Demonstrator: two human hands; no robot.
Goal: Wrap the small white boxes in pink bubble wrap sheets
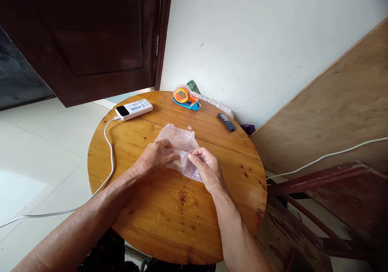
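A sheet of pinkish clear bubble wrap [177, 136] lies on the round wooden table, partly folded over towards me. My left hand [157, 154] grips its left side, with thumb and fingers closed on the film. On the right, my right hand [206, 165] pinches the wrap between thumb and forefinger. Between the two hands a small flat item [181, 160] with pale and reddish markings shows through the plastic; its kind cannot be made out. Both hands rest close to the tabletop.
On the wooden table [182, 223] stand a tape dispenser [186, 98] at the back and a white power bank [135, 109] with a white cable [112, 159] at the left. A dark blurred object [226, 122] lies back right. A wall, dark door and wooden chair surround the table.
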